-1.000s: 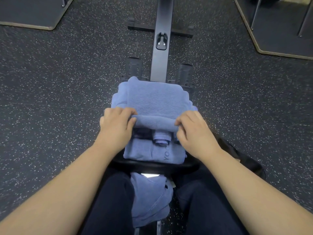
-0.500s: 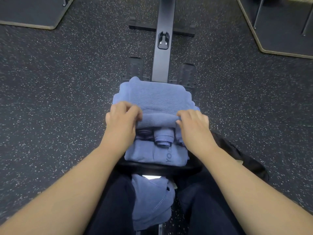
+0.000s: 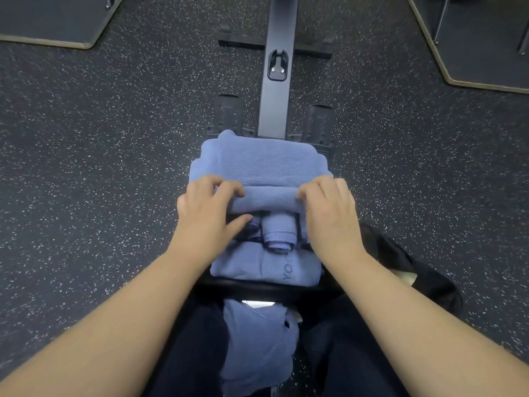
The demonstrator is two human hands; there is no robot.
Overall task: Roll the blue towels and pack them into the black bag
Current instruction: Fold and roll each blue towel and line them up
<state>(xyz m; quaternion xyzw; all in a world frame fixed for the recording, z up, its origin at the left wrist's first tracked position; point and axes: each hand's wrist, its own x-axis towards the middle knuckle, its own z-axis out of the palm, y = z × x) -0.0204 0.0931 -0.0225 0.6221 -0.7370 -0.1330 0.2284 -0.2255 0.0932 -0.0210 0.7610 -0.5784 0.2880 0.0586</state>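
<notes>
Both hands, left hand [image 3: 210, 213] and right hand [image 3: 329, 214], grip the towel [image 3: 269, 167] roll's ends; uneven pushing could skew or loosen it

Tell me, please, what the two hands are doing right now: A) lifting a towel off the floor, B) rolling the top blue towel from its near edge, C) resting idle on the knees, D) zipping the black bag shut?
B: the left hand and right hand each curl a grip around one end of the rolled near edge of the top blue towel.
</notes>
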